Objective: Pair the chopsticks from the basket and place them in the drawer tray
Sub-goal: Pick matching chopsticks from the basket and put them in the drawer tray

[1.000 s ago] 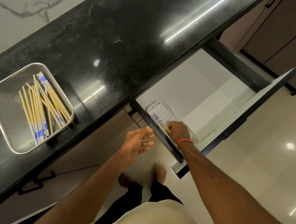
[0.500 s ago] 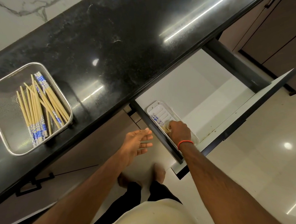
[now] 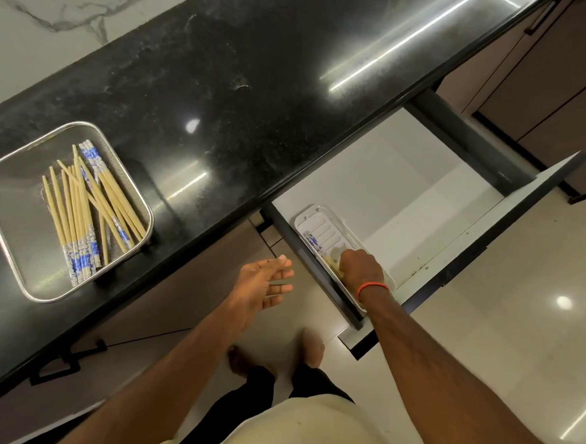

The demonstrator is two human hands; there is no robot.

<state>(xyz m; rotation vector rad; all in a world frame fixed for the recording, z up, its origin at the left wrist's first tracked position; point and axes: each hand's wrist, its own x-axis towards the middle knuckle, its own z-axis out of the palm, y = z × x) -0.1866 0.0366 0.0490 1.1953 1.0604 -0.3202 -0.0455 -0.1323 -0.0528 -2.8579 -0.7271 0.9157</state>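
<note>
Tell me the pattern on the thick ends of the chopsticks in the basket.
The chopsticks carry a blue-and-white print there, seen best in the head view.

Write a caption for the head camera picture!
Right hand holds a chopstick pair in the drawer tray; more chopsticks in the basket; left hand empty.

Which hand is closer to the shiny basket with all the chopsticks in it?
Left. The left hand hovers open in front of the counter, off to the right of the basket. The right hand is farther away, down in the drawer tray, gripping a chopstick pair.
</note>
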